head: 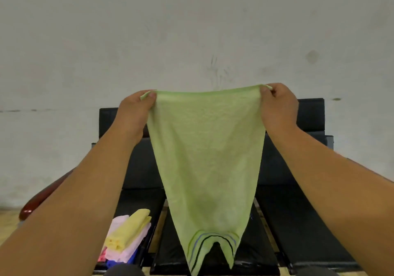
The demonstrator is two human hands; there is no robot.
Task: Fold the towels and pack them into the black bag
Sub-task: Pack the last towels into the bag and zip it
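Towel (pixel 204 158) hangs in air above black surface (pixel 298 222), stretched between hands. Left hand (pixel 136 113) grip and right hand (pixel 277 107) grip each clamped on top corner. Risk: shallow pinch slips, corner drops, fold skews.

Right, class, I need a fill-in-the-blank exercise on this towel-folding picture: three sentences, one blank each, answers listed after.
1. The left hand and right hand hold up a towel coloured ____.
2. Each hand pinches one top ____ of it.
3. The top towel of the folded stack at the lower left is ____.

Missing words: green; corner; yellow.
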